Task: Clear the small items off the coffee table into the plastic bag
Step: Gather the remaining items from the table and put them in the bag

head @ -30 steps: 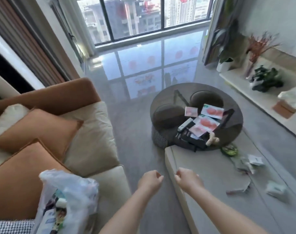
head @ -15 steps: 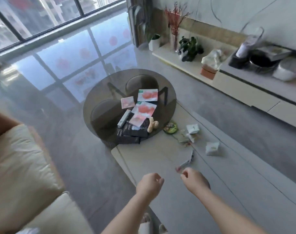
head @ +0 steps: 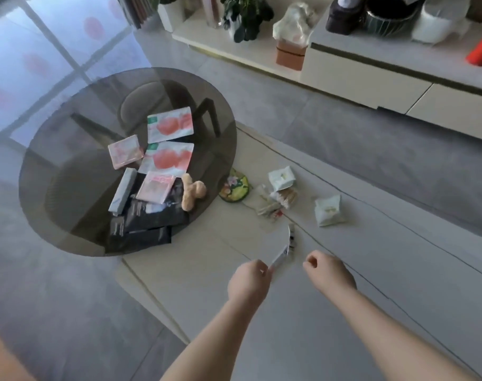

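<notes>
Hands hover over the pale table (head: 195, 273). The left hand (head: 249, 281) pinches a thin stick packet (head: 285, 250) lying on it; the right hand (head: 329, 273) is a fist holding nothing. Two white packets (head: 329, 211) lie farther along the table.

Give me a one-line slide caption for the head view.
Left hand pinches a slim white stick packet on the pale coffee table; right hand curled beside it, holding nothing.

**Both fists over the pale table**

Left hand (head: 250, 280) and right hand (head: 327, 272) hang curled above the coffee table (head: 330, 312). A slim wrapper (head: 285, 247) lies between them, its near end at the left hand's fingers; whether they grip it is unclear. White packets (head: 329, 210) sit beyond.
</notes>
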`<state>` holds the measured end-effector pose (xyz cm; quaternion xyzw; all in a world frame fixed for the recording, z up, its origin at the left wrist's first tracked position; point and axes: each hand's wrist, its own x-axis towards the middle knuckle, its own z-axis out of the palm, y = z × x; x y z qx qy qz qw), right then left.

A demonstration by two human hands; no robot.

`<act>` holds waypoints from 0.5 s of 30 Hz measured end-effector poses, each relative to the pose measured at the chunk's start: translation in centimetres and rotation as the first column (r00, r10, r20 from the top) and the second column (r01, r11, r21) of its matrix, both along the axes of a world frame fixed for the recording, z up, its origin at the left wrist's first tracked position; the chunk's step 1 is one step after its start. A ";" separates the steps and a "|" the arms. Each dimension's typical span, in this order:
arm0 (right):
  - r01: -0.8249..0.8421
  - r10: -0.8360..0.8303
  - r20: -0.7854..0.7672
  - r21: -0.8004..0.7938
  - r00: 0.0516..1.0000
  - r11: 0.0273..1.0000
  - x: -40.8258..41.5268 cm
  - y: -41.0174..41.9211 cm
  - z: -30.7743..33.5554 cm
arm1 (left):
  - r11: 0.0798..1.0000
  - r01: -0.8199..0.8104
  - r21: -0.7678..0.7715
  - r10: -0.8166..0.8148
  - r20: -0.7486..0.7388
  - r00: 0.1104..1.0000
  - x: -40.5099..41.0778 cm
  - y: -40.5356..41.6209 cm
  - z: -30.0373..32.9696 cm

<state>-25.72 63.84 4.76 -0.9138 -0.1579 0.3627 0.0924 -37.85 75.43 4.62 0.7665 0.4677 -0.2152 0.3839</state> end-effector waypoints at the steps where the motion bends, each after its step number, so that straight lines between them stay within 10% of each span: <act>1: 0.013 -0.013 -0.001 0.005 1.000 1.000 0.5 0.4 -1.7 | 1.000 0.014 0.010 -0.014 0.002 1.000 0.6 0.3 -1.9; 15: 0.224 -0.227 0.063 0.050 0.972 0.973 4.5 5.3 -15.7 | 0.998 0.017 0.065 -0.019 0.025 1.000 4.8 -0.1 -17.3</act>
